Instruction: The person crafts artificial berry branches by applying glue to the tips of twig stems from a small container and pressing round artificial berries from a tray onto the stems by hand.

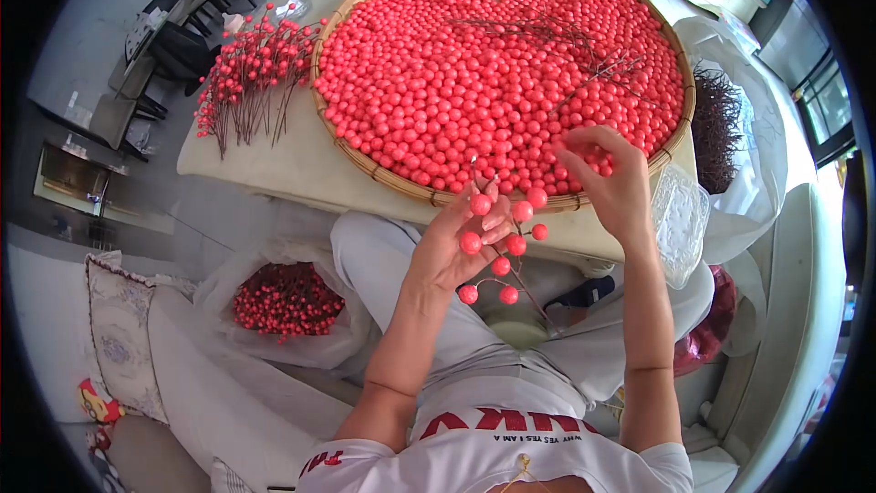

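My left hand [465, 242] is closed around an artificial berry branch [516, 267], a thin brown stem carrying several red berries. One bare tip of the branch points up toward the basket. Over the near right part of the round woven basket [365, 157], my right hand [610, 173] has thumb and fingers brought together at the red berries [474, 82]. Whether a berry sits between those fingertips is hard to make out. Loose berries fill the basket, and some bare brown stems [584, 46] lie on top of them.
Finished berry branches [260, 73] lie on the table [265, 169] left of the basket. A plastic bag at lower left holds more berry branches [290, 301]. Bare dark stems [716, 132] fill another bag at right. A clear plastic tray [680, 226] is by the table's right edge.
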Available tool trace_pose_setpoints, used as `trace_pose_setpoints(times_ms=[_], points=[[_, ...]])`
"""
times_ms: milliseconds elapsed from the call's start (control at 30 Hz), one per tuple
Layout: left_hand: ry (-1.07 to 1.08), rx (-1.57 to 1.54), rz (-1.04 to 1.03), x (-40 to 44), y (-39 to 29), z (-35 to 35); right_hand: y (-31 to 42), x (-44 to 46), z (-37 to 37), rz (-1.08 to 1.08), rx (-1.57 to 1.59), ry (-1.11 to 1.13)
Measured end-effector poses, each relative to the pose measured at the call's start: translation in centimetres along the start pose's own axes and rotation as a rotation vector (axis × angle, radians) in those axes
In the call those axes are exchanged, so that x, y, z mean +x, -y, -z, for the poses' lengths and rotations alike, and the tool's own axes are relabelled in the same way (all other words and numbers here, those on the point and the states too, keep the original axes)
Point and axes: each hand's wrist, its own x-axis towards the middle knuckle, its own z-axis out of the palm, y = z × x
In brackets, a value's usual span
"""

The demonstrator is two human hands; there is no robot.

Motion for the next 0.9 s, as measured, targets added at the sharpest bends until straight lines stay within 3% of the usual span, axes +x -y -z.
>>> trace_pose_setpoints(times_ms=[67,133,400,567,900], points=[[-0.003,-0.011,0.052,0.2,0.3,-0.4,2.4,-0.9,0.1,-0.237,0.605,0.021],[-0.007,0.024,0.068,0.5,0.6,-0.6,3.6,-1.4,-0.1,-0.276,0.817,0.095],[-0.14,0.121,0.024,0.6,1.7,-3.2,4.5,-2.4,0.2,-0.295,0.859,0.149],[-0.019,0.116,0.054,0.4,2.2,-0.3,4.9,-2.8,0.6,-0.265,0.821,0.139],[-0.028,0.177,0.191,0.3,1.6,-0.6,4.7,-3.6,0.6,-0.258,0.758,0.158]])
